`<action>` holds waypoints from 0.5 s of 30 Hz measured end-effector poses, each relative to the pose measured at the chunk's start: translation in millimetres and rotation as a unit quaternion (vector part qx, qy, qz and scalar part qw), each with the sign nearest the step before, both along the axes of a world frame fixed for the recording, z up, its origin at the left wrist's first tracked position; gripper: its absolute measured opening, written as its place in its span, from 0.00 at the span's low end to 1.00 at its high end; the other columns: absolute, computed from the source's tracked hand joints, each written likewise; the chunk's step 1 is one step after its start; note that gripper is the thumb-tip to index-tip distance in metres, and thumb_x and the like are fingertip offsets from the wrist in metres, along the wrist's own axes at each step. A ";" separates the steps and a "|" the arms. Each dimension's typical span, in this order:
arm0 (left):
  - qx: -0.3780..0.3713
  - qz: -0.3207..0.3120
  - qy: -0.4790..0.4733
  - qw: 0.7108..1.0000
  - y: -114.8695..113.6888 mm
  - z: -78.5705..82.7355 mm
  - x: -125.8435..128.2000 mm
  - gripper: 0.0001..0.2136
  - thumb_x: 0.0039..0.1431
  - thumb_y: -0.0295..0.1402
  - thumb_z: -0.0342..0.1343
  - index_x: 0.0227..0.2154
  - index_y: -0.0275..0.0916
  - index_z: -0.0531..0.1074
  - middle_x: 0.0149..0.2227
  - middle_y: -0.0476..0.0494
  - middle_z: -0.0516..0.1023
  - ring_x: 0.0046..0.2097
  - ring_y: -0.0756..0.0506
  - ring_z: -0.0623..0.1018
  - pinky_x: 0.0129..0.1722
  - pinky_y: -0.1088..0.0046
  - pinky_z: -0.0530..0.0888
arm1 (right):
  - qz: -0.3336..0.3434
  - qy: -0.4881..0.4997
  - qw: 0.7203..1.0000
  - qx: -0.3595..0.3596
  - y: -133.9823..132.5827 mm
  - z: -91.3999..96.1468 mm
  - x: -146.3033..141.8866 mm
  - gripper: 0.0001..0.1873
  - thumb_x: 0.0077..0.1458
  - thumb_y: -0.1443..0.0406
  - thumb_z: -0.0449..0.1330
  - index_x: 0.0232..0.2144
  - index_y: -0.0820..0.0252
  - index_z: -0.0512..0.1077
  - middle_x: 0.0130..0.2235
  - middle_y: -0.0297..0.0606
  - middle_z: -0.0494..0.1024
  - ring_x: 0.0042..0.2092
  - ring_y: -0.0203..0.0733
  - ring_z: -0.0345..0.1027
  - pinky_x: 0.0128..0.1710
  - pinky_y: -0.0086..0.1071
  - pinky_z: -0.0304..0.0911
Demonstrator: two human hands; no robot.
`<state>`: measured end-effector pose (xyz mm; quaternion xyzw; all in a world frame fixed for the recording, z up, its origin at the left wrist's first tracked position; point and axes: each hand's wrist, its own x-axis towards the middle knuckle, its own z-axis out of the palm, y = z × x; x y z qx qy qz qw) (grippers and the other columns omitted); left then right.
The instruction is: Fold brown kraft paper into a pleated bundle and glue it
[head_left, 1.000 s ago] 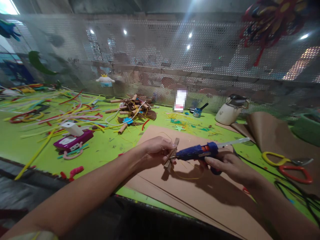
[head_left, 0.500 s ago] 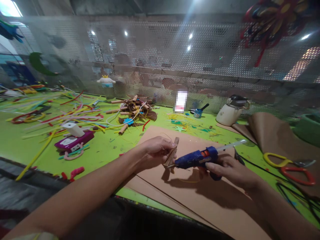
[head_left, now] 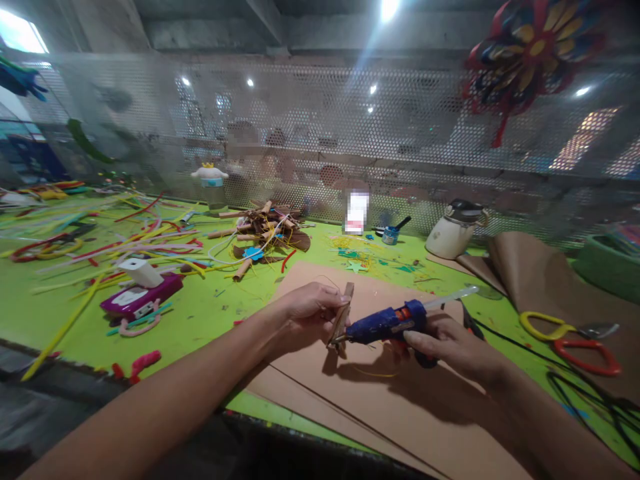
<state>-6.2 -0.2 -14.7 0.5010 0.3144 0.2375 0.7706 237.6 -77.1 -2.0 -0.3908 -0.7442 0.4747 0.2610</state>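
Between the thumb and fingers of my left hand point(head_left: 313, 312) is a narrow folded strip of brown paper point(head_left: 343, 317), held tilted above the board. My right hand point(head_left: 447, 347) is wrapped round a blue hot glue gun point(head_left: 385, 323). A clear glue stick point(head_left: 453, 297) juts from the back of the gun. The gun's metal nozzle is at the strip's lower end; whether it touches is hard to tell. Beneath both hands lies a flat tan board point(head_left: 310, 373), with their shadows on it.
Scissors point(head_left: 570, 340) and a black cable point(head_left: 590, 400) lie at the right, near brown paper point(head_left: 520, 280) and a white kettle point(head_left: 453, 230). A pile of brown paper rolls point(head_left: 270, 227) is at the back. Left are coloured pipe cleaners point(head_left: 135, 243) and a purple power strip point(head_left: 143, 298).
The view has tilted up slightly and shifted, so the scene sits lower and a little left. Both hands keep their holds, with the nozzle still at the strip's lower end.
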 end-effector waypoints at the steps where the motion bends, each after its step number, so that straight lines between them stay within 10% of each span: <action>1: -0.003 0.004 -0.003 1.000 -0.5 0.1 0.4 0.10 0.49 0.31 0.60 0.21 0.30 0.67 0.22 0.41 0.73 0.24 0.50 0.72 0.29 0.73 0.66 | -0.006 0.001 1.000 0.004 0.8 0.8 0.8 0.21 0.56 0.53 0.53 0.28 0.67 0.73 0.29 0.42 0.75 0.32 0.38 0.66 0.30 0.29 0.59; 15: -0.033 0.000 -0.039 0.999 -7.6 4.3 -0.1 0.06 0.50 0.31 0.55 0.26 0.32 0.66 0.23 0.40 0.74 0.25 0.43 0.76 0.30 0.65 0.72 | -0.100 0.029 0.994 0.015 7.7 4.2 2.2 0.24 0.54 0.50 0.53 0.29 0.67 0.73 0.27 0.41 0.73 0.31 0.39 0.66 0.31 0.30 0.58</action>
